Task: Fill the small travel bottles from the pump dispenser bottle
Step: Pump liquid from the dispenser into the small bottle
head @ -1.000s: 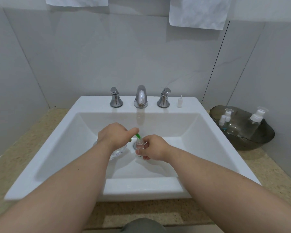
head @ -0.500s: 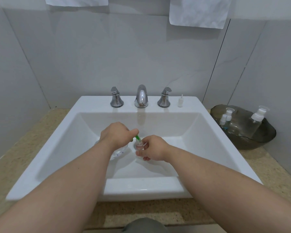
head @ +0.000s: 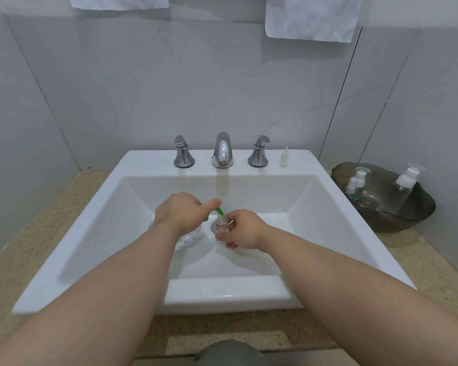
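Note:
Inside the white sink (head: 328, 233), my left hand (head: 180, 213) grips the green pump head (head: 219, 212) of a clear dispenser bottle (head: 185, 239), which is mostly hidden under the hand. Its green nozzle points down into the mouth of a small clear travel bottle (head: 220, 228) with pinkish liquid inside. My right hand (head: 242, 229) holds that small bottle upright over the drain. The bottle's white cap (head: 284, 157) stands on the sink deck, right of the taps.
A chrome faucet (head: 222, 150) with two handles sits at the sink's back. A dark bowl (head: 386, 215) on the speckled counter at right holds several more small bottles and a larger white-topped one (head: 405, 186). White towels hang above.
Both hands stay in nearly the same place; the green nozzle remains at the small bottle's mouth. The view has shifted only slightly.

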`<state>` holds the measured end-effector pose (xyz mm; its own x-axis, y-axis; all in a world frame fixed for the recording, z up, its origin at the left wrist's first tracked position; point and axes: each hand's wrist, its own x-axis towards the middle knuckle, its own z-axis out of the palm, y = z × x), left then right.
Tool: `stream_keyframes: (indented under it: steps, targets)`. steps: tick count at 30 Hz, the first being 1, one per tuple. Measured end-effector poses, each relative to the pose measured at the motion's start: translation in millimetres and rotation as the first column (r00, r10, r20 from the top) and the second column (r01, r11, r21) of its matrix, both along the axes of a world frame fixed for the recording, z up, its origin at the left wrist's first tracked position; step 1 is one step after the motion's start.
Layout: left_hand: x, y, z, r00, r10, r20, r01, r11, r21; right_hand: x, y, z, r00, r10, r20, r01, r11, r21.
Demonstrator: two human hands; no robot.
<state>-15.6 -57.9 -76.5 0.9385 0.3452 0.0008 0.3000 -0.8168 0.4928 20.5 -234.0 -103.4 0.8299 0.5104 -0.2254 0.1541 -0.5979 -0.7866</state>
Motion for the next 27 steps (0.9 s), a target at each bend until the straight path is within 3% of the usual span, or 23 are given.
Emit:
stream_keyframes:
  steps: [27]
  targets:
    - [1.4, 1.3, -0.5, 1.000, 0.002, 0.003, -0.002, 1.000, 0.005, 0.9, 1.3, -2.4, 1.000, -0.016, 0.000, 0.016, 1.000, 0.004]
